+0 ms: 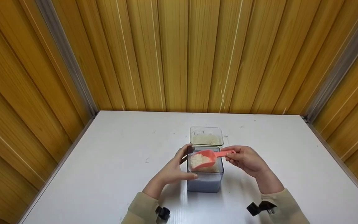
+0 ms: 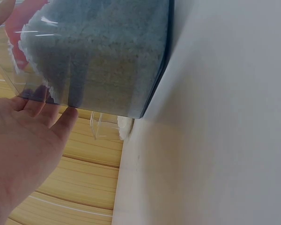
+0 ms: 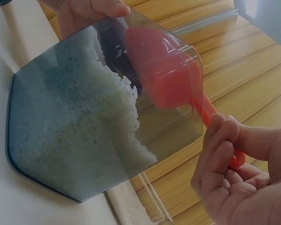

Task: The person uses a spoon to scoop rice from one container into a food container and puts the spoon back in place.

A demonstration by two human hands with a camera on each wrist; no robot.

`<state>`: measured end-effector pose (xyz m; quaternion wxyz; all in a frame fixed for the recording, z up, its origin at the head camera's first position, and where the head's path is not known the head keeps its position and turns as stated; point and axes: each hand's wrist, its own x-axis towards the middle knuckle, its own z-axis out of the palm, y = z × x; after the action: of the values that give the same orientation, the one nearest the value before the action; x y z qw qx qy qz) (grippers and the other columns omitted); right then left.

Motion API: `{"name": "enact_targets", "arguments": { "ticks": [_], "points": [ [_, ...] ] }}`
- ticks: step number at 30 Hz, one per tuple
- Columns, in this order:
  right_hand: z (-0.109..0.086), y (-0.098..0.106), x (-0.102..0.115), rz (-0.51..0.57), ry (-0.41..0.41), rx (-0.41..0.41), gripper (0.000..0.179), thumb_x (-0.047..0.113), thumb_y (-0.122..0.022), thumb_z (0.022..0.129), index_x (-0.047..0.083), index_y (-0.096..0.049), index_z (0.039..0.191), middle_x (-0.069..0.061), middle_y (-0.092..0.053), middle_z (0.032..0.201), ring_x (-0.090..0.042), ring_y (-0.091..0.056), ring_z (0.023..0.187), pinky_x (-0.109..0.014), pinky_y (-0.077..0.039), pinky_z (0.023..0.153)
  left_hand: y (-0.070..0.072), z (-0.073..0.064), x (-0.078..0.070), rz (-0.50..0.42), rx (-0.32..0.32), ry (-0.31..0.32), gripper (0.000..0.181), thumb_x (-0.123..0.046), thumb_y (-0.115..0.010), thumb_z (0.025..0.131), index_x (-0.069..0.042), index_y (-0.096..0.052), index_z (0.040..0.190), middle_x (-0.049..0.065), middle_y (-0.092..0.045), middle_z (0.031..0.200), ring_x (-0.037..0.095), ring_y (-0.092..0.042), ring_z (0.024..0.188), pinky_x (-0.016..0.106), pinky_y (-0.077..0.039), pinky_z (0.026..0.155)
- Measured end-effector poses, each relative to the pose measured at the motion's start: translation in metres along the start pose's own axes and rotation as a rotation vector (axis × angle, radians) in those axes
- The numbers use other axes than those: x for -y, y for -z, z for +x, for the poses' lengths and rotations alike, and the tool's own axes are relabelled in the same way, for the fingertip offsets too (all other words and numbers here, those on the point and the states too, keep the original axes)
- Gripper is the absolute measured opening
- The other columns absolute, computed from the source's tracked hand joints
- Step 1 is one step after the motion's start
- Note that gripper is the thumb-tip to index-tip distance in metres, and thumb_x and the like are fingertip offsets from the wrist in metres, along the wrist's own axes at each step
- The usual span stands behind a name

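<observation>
A clear, blue-tinted square container (image 1: 204, 183) stands on the table, partly filled with white rice (image 3: 70, 108). My left hand (image 1: 173, 169) holds it at its left side, thumb across the front and fingers towards the back corner. The left fingers (image 2: 61, 123) show against the container wall in the left wrist view. My right hand (image 1: 247, 160) pinches the handle of a pink scoop (image 1: 209, 155). Heaped with rice, the scoop's bowl lies at the container's open top, and the right wrist view shows it through the clear wall, above the rice surface.
Directly behind the container is a second clear square container (image 1: 206, 128) with a little rice in it. Both stand on a white table (image 1: 129, 146). Yellow wood-look panels (image 1: 172, 56) rise along the table's back and sides.
</observation>
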<state>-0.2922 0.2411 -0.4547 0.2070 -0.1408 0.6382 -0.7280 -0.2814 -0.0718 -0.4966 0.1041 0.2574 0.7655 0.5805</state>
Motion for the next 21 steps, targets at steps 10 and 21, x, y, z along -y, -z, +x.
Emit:
{"name": "enact_targets", "arguments": {
  "ticks": [10, 21],
  "points": [
    [-0.0005, 0.0039, 0.0004, 0.039, 0.01, 0.017, 0.02, 0.001, -0.06, 0.101, 0.009, -0.072, 0.115, 0.004, -0.073, 0.09, 0.0, -0.066, 0.079, -0.01, -0.058, 0.074, -0.0004, -0.0001, -0.0004, 0.004, -0.002, 0.005, 0.11, -0.026, -0.088, 0.079, -0.02, -0.019, 0.164, 0.006, -0.03, 0.167, 0.028, -0.027, 0.158, 0.046, -0.028, 0.132],
    [-0.0055, 0.0072, 0.0071, 0.069, 0.042, 0.037, 0.022, 0.002, -0.057, 0.103, 0.014, -0.073, 0.113, 0.005, -0.074, 0.091, -0.001, -0.067, 0.083, -0.01, -0.059, 0.076, 0.0, -0.0012, -0.0013, -0.007, 0.002, 0.005, 0.111, -0.026, -0.089, 0.078, -0.022, -0.019, 0.164, 0.004, -0.028, 0.168, 0.025, -0.026, 0.159, 0.042, -0.028, 0.132]
  ]
}}
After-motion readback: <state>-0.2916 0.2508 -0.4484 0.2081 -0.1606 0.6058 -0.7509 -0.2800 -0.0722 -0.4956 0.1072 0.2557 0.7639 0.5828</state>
